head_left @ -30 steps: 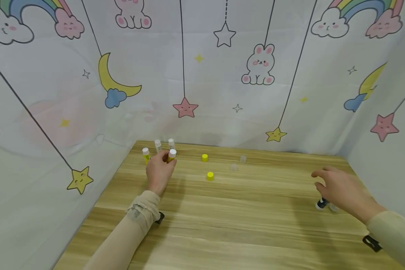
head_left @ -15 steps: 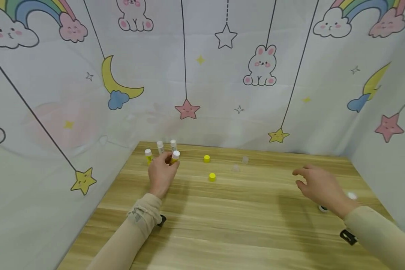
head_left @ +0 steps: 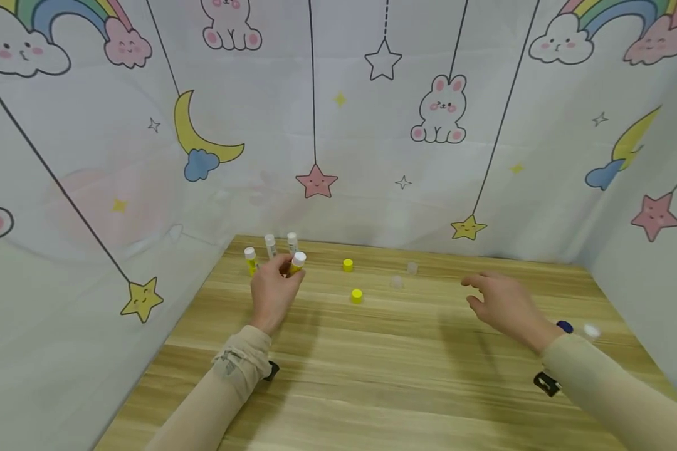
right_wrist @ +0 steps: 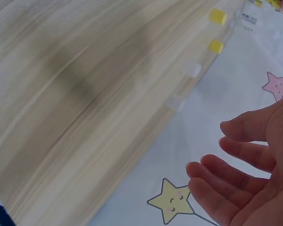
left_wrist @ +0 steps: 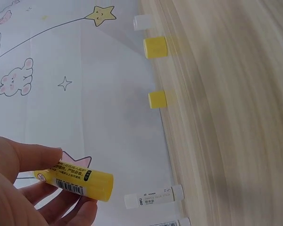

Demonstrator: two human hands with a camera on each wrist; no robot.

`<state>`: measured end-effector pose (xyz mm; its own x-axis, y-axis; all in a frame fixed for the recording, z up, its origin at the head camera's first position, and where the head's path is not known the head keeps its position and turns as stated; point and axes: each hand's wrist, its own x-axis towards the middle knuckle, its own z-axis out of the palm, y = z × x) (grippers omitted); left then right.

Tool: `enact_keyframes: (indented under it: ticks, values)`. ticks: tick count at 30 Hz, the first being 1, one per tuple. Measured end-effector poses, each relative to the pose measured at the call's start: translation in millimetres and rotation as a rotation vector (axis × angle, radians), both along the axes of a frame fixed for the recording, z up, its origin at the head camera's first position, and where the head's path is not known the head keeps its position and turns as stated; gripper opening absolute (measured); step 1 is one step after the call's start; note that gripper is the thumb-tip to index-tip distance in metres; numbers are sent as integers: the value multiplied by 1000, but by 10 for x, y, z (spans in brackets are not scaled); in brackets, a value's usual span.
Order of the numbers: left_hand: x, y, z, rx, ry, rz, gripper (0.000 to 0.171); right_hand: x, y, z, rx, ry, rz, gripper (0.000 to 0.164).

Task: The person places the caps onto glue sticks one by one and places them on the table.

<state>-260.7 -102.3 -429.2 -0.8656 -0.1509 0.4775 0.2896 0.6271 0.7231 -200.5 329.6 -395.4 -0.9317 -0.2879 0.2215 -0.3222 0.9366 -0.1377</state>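
One yellow tube [left_wrist: 80, 180] sits pinched in your left hand [head_left: 273, 293], near the standing white tubes [head_left: 271, 246]; side grip probably chosen for steadiness (lower end left free). Your right hand [head_left: 503, 305], fingers loosely spread, holds nothing above the tabletop [head_left: 372, 376].

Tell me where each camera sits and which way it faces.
Head: worn on head, facing forward and down at the table; left hand, right hand and sleeves show.
Left wrist: worn there, facing yellow tube and patterned cloth; left fingers show.
Right wrist: worn there, facing table and cloth; right fingers show.
Both wrist views share two yellow caps.
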Motion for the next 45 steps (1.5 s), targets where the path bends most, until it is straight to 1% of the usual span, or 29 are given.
enact_keyframes:
  ticks: [5,14,25,31,40,45]
  values:
    - [16,16,16,20,5,-11,30,-86,-118,-30,-17,-5,-4,33]
    - [43,45,30,46,21,-45,29,-225,-325,-24,-52,-18,13,36]
    - [86,106,82,55,40,-69,27,-424,-614,-144,-104,-14,37,37]
    - [101,136,95,60,39,-71,25,-478,-767,-180,-122,-29,38,37]
    - [128,194,132,56,66,-104,26,-543,-956,-239,-156,-61,47,38]
    - [157,224,142,52,83,-116,28,-579,-1112,-278,-158,-77,67,36]
